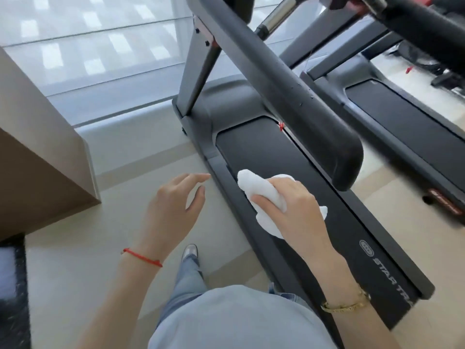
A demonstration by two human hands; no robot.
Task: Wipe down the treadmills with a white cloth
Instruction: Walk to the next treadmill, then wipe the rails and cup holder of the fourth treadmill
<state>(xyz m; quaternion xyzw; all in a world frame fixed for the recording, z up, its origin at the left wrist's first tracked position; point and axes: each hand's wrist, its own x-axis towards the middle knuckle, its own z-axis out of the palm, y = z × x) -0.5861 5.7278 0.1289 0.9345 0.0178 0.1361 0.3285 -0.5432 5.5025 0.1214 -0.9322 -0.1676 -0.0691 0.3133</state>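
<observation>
The right hand (289,205) is gripping the bunched white cloth (261,195), pressing it onto the treadmill (372,238) belt near its left side rail. The left hand (176,197) is hovering with fingers loosely spread over the floor (75,260) beside that rail, holding nothing. A second treadmill (402,117) is standing to the right.

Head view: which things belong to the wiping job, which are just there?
Job: white cloth, right hand gripping it, near treadmill, second treadmill.
Just there: left hand hovering free, brown cabinet, window.
</observation>
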